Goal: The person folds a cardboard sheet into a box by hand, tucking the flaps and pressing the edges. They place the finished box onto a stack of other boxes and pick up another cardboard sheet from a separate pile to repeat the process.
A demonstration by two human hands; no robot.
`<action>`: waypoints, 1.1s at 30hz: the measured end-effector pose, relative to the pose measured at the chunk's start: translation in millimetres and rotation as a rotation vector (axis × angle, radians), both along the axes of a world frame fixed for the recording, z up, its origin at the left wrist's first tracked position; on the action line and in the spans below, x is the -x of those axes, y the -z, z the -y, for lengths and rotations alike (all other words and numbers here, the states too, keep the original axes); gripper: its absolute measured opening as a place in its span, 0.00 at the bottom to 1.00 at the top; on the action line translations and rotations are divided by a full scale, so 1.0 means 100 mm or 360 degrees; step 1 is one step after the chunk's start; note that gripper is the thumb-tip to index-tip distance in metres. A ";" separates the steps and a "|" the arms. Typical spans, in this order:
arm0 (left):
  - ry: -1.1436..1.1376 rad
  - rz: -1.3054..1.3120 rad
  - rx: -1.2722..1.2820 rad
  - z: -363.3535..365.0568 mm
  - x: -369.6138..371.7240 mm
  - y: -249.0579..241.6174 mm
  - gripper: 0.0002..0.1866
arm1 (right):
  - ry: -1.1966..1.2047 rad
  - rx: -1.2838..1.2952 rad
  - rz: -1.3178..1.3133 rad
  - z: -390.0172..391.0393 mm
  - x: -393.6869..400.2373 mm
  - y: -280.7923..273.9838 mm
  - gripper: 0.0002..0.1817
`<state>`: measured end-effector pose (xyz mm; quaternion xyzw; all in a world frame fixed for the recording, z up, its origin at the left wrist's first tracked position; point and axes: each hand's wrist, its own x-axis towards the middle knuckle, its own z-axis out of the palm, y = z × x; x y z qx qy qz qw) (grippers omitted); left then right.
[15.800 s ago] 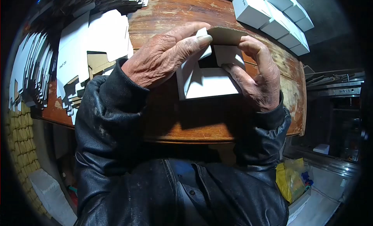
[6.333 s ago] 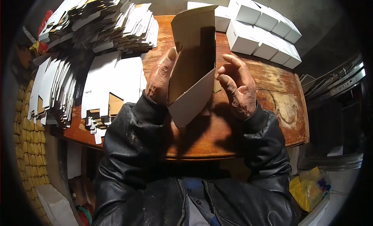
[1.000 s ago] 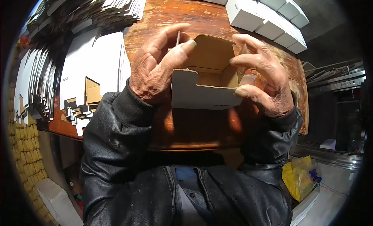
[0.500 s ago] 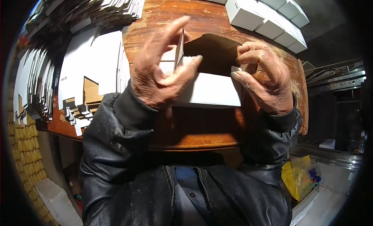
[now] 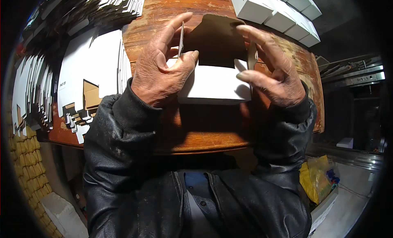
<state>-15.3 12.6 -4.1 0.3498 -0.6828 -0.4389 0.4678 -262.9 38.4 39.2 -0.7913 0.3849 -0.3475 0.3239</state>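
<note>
A small white cardboard box point(image 5: 215, 83) stands in front of me with its brown-lined lid point(image 5: 219, 37) raised at the back. At its left end is my left hand point(image 5: 166, 68), thumb at the inner front corner and fingers behind the upright left flap point(image 5: 181, 39). My right hand point(image 5: 273, 68) curves around the right end with its thumb and fingers apart. Its thumb is by the small tab at the front right corner, the index fingertip close to the lid's edge. The other right fingers are partly hidden behind the right flap point(image 5: 252, 56).
Flat white box blanks point(image 5: 88, 66) stand in stacks on the left of the worn wooden table point(image 5: 192, 142). More blanks point(image 5: 118, 2) are piled at the back left. Several closed white boxes point(image 5: 251, 9) sit at the back right. A yellow bag point(image 5: 315, 178) lies below on the right.
My right hand has loosened from the box's right flap, its fingers spreading and moving up toward the lid. The lid stands more upright. My left hand stays at the left end.
</note>
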 end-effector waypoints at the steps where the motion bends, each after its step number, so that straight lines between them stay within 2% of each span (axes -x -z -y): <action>1: 0.0005 0.0001 -0.0009 0.00 0.00 0.00 0.33 | 0.0025 -0.0104 0.0091 -0.02 -0.01 0.00 0.36; 2: 0.0009 0.0000 0.0022 0.01 0.00 0.01 0.33 | -0.0010 -0.0132 0.0180 -0.01 -0.01 0.02 0.33; 6: 0.0035 -0.0004 0.0073 0.03 -0.01 0.05 0.34 | 0.0050 -0.0022 0.0002 0.08 0.05 0.07 0.32; 9: 0.0065 -0.0015 0.0064 0.04 0.00 0.07 0.35 | -0.0048 -0.0039 0.0175 0.13 0.09 0.12 0.30; 18: 0.0090 0.0041 -0.0036 0.02 -0.01 0.03 0.35 | -0.0069 -0.0293 0.0335 0.08 0.05 0.07 0.33; 20: 0.0093 0.0041 0.0057 0.04 -0.01 0.06 0.35 | -0.0044 -0.0158 0.0227 0.10 0.09 0.10 0.31; 24: 0.0105 0.0048 -0.0022 0.02 0.00 0.01 0.35 | -0.0053 0.0029 0.0075 0.16 0.12 0.09 0.32; 27: 0.0143 0.0018 -0.0110 0.01 0.00 -0.02 0.35 | 0.0054 -0.0131 0.0158 0.16 0.09 0.10 0.32; 30: 0.0131 0.0067 -0.0031 0.02 0.01 0.00 0.37 | 0.0069 -0.0112 0.0150 0.16 0.07 0.09 0.27; 33: 0.0034 0.0094 0.0167 0.03 0.03 0.09 0.39 | -0.0036 -0.0194 0.0359 0.17 0.04 0.17 0.23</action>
